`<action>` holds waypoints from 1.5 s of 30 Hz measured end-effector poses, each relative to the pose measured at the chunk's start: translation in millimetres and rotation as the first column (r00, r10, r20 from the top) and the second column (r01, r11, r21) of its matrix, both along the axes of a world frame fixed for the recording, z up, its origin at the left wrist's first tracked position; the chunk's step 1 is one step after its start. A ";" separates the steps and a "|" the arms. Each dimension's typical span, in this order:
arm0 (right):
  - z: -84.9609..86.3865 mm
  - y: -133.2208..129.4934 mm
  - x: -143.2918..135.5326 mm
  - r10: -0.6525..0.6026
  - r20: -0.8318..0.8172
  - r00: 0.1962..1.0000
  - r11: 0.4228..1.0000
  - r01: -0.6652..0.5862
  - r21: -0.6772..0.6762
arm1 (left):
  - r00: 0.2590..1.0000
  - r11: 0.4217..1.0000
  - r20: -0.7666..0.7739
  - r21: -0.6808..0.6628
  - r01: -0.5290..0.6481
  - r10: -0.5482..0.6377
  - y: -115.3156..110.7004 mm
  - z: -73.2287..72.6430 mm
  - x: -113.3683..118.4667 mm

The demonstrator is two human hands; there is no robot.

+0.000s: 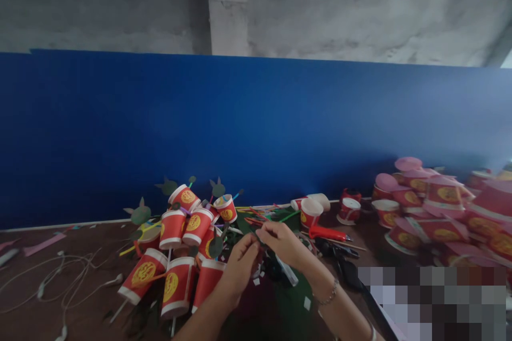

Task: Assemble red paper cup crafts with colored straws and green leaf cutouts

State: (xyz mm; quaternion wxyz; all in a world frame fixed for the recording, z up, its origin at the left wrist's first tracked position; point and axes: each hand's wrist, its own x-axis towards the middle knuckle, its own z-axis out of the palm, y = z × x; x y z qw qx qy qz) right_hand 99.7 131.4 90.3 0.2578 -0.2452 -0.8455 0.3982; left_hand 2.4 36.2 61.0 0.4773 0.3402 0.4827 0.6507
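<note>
1. Bare forearms (pixel 214 311) stretch over a brown table (pixel 92 319); a bracelet (pixel 333 294) circles the right wrist.
2. Left hand (pixel 242 257) and right hand (pixel 278 240) meet above a dark green sheet (pixel 288 311), fingertips pinched; I can't tell whether they grip anything.
3. Red paper cups (pixel 178 285) with yellow emblems pile up beside the left hand.
4. Beyond the right hand, a red tool (pixel 330 233) lies near another cup (pixel 308 218).
5. Tangled earphones (pixel 119 278) lie far left.

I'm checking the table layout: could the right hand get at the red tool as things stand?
Probably yes: the red tool lies right of the right hand, top uncovered, though that hand seems busy beside the left hand.
</note>
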 end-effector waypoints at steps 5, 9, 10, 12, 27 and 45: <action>0.6 -2.7 -2.0 -0.018 -0.049 0.999 1.000 0.018 0.000 | 0.999 1.000 0.020 -0.003 -0.025 0.025 0.9 -2.0 -0.3; -0.2 -2.3 -2.0 0.003 -0.022 1.000 0.998 -0.004 -0.062 | 0.998 0.998 0.001 0.001 -0.069 0.069 2.8 -5.8 -2.9; 0.1 -2.7 -1.6 0.002 -0.009 1.000 1.000 -0.002 -0.028 | 0.998 0.998 -0.015 0.003 -0.069 0.069 3.4 -7.0 -3.4; 1.3 -4.0 -0.8 -0.003 -0.005 1.000 0.998 0.003 0.065 | 0.996 0.998 -0.053 0.013 -0.065 0.066 4.7 -9.7 -4.0; 8.5 -2.7 6.9 0.078 0.033 0.996 0.997 -0.078 0.010 | 0.992 0.993 -0.034 -0.005 -0.120 0.119 4.2 -5.2 -5.7; 12.3 -22.3 0.1 -0.202 0.042 0.978 0.892 0.166 0.421 | 0.870 0.933 -0.337 0.122 -0.340 0.361 0.4 2.3 -9.6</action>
